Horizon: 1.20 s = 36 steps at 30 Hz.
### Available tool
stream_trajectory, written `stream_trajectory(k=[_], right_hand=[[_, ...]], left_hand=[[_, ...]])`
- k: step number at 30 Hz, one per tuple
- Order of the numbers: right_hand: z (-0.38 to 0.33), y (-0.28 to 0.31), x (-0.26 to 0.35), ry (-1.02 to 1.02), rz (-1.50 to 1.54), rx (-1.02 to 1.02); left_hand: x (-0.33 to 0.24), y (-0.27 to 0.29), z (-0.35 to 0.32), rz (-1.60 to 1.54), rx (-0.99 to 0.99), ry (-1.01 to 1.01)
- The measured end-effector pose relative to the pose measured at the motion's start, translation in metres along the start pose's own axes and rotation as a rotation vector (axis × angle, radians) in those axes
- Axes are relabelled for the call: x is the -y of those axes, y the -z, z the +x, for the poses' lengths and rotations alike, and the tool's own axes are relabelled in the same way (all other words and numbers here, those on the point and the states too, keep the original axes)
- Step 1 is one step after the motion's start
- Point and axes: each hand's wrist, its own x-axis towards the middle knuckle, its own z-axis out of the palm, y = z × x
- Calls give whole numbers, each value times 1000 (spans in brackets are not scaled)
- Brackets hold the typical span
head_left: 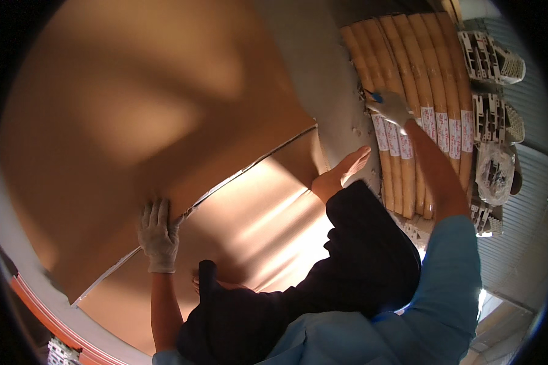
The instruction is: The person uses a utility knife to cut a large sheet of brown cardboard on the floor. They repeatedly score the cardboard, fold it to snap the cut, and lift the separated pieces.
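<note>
A large brown cardboard sheet (225, 115) fills the upper left, its cut edge running diagonally over another cardboard sheet (256, 225) below it. My left hand (159, 234), in a pale work glove, lies flat on the upper sheet beside that edge, fingers stretched out. At the upper right, my gloved right hand (392, 109) is closed around a small blue tool (377, 97) with a dark tip; its exact kind is too small to tell. That hand is over the near-left side of a row of long cardboard-wrapped packages (435, 73).
My bare foot (346, 170) rests by the lower sheet's right edge. White labels with red writing mark the packages. Beyond them lie white slotted plastic parts (490, 58) and a clear plastic-wrapped bundle (495, 173). An orange beam (52, 331) runs along the lower left.
</note>
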Motion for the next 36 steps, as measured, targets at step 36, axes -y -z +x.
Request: stream_trajectory(k=[36], right_hand=[[80, 23, 112, -249, 218, 229]], left_hand=[[33, 73, -65, -2081, -215, 956]])
